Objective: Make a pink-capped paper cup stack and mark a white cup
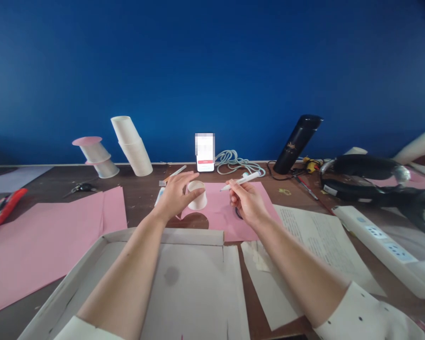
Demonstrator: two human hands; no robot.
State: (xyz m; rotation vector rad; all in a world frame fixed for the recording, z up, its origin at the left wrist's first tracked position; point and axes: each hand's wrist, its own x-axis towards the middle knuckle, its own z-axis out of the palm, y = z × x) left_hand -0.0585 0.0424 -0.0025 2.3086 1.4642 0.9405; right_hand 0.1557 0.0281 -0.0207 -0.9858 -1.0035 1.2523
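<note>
Head view. The left hand (175, 193) curls loosely around an upturned paper cup (197, 194), fingers half closed against its side, pressing it onto a pink sheet (221, 212) at the centre of the tabletop (141, 198). The right hand (247, 200), at 3 o'clock from the cup, is closed in a writing grip on a white pen (241, 180) whose tip points toward the cup, close to it but apart.

Risks, as judged: the cup is light, thin-walled and tapered, so a sideways push from the pen could slide it on the smooth sheet, or too firm a squeeze could dent its wall. The sheet itself lies loose and may creep; a semicircular gap already shows in its near edge at 6 o'clock from the cup.

Materials: matte pink paper; stiff grey-white cardboard tray (184, 278) with shallow folded walls, at 6 o'clock; a tilted stack of cups (131, 145) at 11 o'clock; a glossy black cylindrical flask (297, 141) at 1 o'clock; printed paper pages (315, 236) at 4 o'clock.
</note>
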